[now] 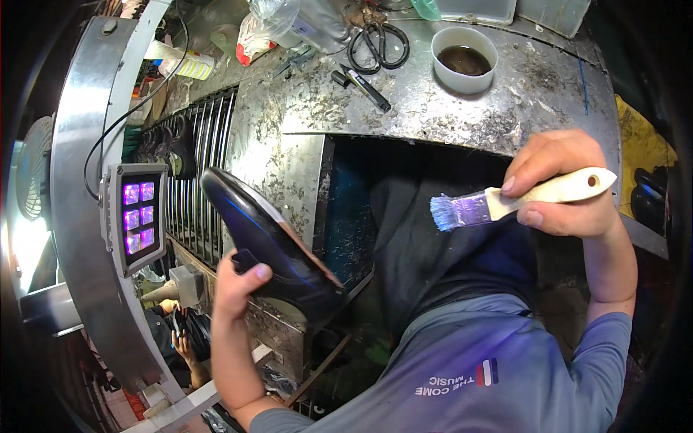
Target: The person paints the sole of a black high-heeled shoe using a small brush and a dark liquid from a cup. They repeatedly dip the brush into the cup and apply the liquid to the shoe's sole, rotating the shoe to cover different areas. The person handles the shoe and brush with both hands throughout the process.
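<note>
My left hand (pixel 240 283) grips a black shoe (pixel 263 242) at its opening, thumb showing on the near side. The shoe is tilted, its toe up toward the far left and its heel low toward my lap; a thin blue glow runs along its side. In my right hand (pixel 559 184) is a flat paintbrush (pixel 520 200), held by its pale wooden handle between thumb and fingers. Its bristles look bluish and point left toward the shoe, apart from it. On the worn metal bench (pixel 505 108) beyond stands a white bowl (pixel 462 81) of dark brown liquid.
Scissors (pixel 377 47) with black handles and a black marker (pixel 367 88) lie on the bench, plastic bags (pixel 289 18) behind. A lamp (pixel 136 216) glowing purple hangs at left beside metal conveyor rollers (pixel 198 180). Another person's hands (pixel 184 346) show at lower left.
</note>
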Available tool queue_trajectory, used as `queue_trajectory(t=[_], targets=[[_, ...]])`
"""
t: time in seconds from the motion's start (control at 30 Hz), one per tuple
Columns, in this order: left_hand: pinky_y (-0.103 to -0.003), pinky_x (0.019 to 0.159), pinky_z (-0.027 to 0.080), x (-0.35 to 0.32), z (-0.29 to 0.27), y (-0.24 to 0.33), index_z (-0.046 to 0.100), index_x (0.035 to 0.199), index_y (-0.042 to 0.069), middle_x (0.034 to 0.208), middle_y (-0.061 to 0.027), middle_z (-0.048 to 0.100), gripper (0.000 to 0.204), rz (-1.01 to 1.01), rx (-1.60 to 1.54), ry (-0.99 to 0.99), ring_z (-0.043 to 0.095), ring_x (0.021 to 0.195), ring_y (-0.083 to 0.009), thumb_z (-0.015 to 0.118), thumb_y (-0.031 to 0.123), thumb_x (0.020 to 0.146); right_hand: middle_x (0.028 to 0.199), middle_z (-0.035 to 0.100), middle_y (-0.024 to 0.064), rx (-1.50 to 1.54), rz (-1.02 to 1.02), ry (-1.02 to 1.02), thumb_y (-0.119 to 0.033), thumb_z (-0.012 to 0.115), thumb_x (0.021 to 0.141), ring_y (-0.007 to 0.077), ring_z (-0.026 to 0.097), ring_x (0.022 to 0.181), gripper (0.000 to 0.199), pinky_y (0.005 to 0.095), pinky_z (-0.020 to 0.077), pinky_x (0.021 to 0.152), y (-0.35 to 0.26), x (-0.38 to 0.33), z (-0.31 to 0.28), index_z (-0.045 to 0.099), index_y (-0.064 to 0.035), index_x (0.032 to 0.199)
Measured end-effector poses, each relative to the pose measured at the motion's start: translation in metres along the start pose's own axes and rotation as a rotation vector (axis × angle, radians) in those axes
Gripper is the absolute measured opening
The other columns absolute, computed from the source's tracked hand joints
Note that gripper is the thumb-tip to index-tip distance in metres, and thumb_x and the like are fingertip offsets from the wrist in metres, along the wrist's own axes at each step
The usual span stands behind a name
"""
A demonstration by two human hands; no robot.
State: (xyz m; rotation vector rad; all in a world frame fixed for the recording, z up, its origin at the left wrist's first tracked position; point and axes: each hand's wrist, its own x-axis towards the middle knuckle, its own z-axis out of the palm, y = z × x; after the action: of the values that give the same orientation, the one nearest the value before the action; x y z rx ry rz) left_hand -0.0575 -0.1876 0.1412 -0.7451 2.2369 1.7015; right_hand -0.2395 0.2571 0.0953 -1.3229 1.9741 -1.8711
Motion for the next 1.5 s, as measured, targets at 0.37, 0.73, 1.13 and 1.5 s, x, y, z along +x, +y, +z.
queue_trajectory(t=[0.37, 0.73, 1.13, 1.5], targets=[[-0.035, 0.087, 0.056, 0.149, -0.167, 0.033, 0.054, 0.135, -0.015, 0.114, -0.0228, 0.069, 0.088, -0.092, 0.612, 0.547, 0.071, 0.095, -0.0269, 0.093, 0.033, 0.072, 0.083, 0.075, 0.0120, -0.096, 0.091, 0.025, -0.015, 0.084, 0.071, 0.0222, 0.072, 0.072, 0.027, 0.0308, 0.0566, 0.066, 0.009, 0.004, -0.010, 0.076, -0.0009, 0.093], [-0.042, 0.100, 0.052, 0.324, -0.274, -0.012, 0.067, 0.131, -0.001, 0.122, -0.0223, 0.072, 0.086, 0.046, 1.038, 0.876, 0.071, 0.111, -0.0342, 0.092, 0.050, 0.066, 0.082, 0.075, 0.0117, -0.215, 0.313, 0.193, -0.021, 0.084, 0.074, 0.0215, 0.072, 0.071, 0.027, 0.0305, 0.0557, 0.066, 0.030, 0.011, -0.014, 0.076, -0.0021, 0.091], [-0.045, 0.103, 0.050, 0.318, -0.278, -0.068, 0.056, 0.142, 0.003, 0.136, -0.0225, 0.064, 0.064, 0.537, 1.206, 1.060, 0.063, 0.122, -0.0387, 0.076, 0.037, 0.091, 0.096, 0.077, 0.0097, -0.231, 0.257, 0.317, -0.015, 0.083, 0.086, 0.0183, 0.073, 0.088, 0.025, 0.0304, 0.0567, 0.079, 0.022, -0.016, -0.012, 0.077, -0.0049, 0.108], [-0.047, 0.100, 0.052, 0.116, 0.013, -0.023, 0.070, 0.113, -0.007, 0.117, -0.0247, 0.070, 0.041, 1.064, 1.181, 0.691, 0.067, 0.109, -0.0414, 0.076, 0.027, 0.091, 0.090, 0.076, 0.0119, -1.513, 0.662, 0.861, -0.028, 0.065, 0.099, 0.0309, 0.074, 0.079, 0.023, 0.0383, 0.0566, 0.070, 0.008, -0.234, -0.187, 0.072, -0.0200, 0.120]])
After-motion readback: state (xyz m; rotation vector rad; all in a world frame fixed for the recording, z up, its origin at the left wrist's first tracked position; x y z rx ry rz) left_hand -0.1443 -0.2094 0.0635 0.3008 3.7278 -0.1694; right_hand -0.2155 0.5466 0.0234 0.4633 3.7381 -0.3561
